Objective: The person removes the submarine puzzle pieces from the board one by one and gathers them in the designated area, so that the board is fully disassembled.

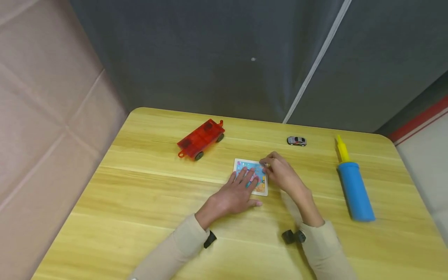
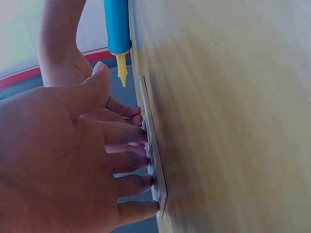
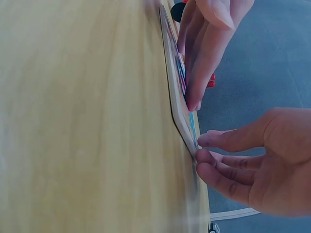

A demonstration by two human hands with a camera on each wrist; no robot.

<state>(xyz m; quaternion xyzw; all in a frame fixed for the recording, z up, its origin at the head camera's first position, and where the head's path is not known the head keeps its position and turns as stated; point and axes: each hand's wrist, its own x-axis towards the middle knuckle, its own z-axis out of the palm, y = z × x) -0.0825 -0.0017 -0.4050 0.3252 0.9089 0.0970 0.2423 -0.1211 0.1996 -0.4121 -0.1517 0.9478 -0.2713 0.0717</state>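
Note:
A small square picture board [image 1: 261,192] with a white border and a colourful, mostly blue picture lies flat on the wooden table. My left hand [image 1: 237,194] spreads across it, straight fingertips pressing on the picture; its thumb stays off the board's lower side. In the left wrist view, the fingertips [image 2: 148,182] meet the board's face. My right hand [image 1: 281,173] is bent at the far right corner, thumb and fingers pinching there. From the right wrist view, the right thumb [image 3: 210,139] sits at the board's face and the curled fingers lie at its edge.
A red translucent toy wagon [image 1: 201,139] stands farther back on the left. Behind my right hand is a small silver toy car [image 1: 296,141]. On the right lies a blue hand pump [image 1: 356,192] with a yellow nozzle. A dark curtain [image 1: 210,58] hangs behind the table [image 1: 140,202].

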